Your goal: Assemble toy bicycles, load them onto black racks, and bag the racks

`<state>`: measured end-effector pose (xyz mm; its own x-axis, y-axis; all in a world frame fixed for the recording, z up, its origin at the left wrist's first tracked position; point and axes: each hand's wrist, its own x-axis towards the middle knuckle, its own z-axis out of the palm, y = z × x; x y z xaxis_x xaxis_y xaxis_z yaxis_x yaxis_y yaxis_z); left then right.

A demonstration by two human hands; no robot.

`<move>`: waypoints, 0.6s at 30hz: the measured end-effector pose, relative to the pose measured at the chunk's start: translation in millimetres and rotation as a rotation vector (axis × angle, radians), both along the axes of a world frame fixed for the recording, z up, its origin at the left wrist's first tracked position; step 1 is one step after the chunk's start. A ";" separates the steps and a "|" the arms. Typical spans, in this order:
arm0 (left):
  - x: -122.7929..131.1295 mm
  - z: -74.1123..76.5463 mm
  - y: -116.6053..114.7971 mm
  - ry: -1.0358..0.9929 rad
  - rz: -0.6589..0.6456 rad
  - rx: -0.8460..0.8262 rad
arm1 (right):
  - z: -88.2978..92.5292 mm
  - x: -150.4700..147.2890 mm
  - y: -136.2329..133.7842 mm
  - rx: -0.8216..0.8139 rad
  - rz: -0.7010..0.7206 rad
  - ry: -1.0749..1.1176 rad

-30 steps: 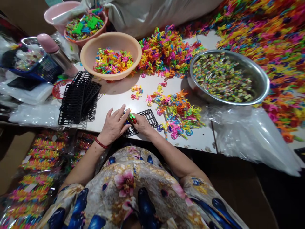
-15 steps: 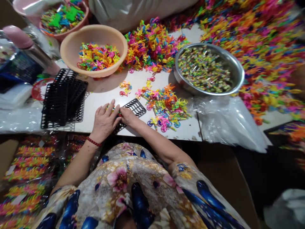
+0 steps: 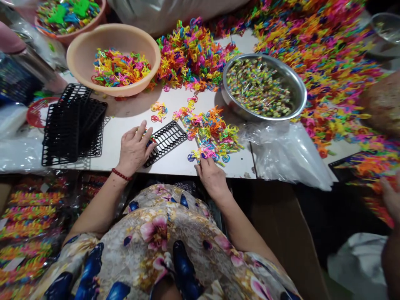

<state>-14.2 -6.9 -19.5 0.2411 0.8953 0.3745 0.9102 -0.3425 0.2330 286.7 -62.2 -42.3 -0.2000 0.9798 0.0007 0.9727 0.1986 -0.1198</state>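
My left hand rests on the near end of a small black plastic grid tray on the white table, fingers curled over a small colourful piece that I cannot make out. My right hand is at the near edge of a loose heap of small colourful toy bicycles, its fingertips pinching at a pink one. The fingers are partly hidden by the back of the hand.
A peach bowl holds bright plastic parts, and a steel bowl holds wrapped candies. A stack of black grid trays lies at left. Large piles of colourful bicycles cover the back. Clear bags lie at right. Another person's hand shows at far right.
My right hand has left the grid tray and moved right to the heap of bicycles. The left hand stays on the tray. The view has shifted to the right.
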 end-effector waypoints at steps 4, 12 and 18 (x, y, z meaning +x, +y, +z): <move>-9.8 1.5 6.8 -0.112 -0.085 0.007 | -5.3 -4.6 4.4 0.050 -0.024 0.173; -40.6 -3.5 3.4 -0.183 -0.280 -0.082 | -28.0 -85.8 29.2 -0.076 0.192 0.792; -34.9 -9.4 3.2 -0.210 -0.240 -0.046 | -39.1 -100.4 47.9 0.023 0.170 0.740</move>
